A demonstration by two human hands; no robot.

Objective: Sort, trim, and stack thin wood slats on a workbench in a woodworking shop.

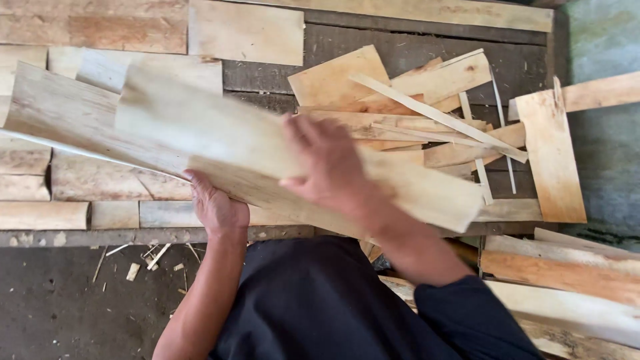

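Nearest, dark clothing [313, 300] is filling the lower middle of the view, with scattered wood chips [143, 257] lying on the dark floor [53, 307] to its left.

Left hand [217, 210]: gripping the near edge of a long pale wood sheet [200, 130] from below, fingers curled under and out of sight, thumb side showing; how tightly it is closing cannot be told.

Right hand [330, 167]: lying flat on top of the same sheet, fingers spread and extended, pressing rather than grasping.

The sheet itself is running diagonally from upper left to lower right, blurred, held above the bench. A second, similar sheet [60, 113] is lying just under it at the left.

Handling note, as a judgement: thin veneer of this kind is likely bending and splitting easily, so supporting it underneath while steadying it flat on top, well apart along its length, is looking like the sound way.

Beyond, flat veneer pieces [47, 193] are lining the workbench [400, 50] at left; a loose heap of offcut strips [433, 113] is lying at right, with one broad slab [550, 160] beside it. Stacked boards [567, 273] are sitting at lower right.
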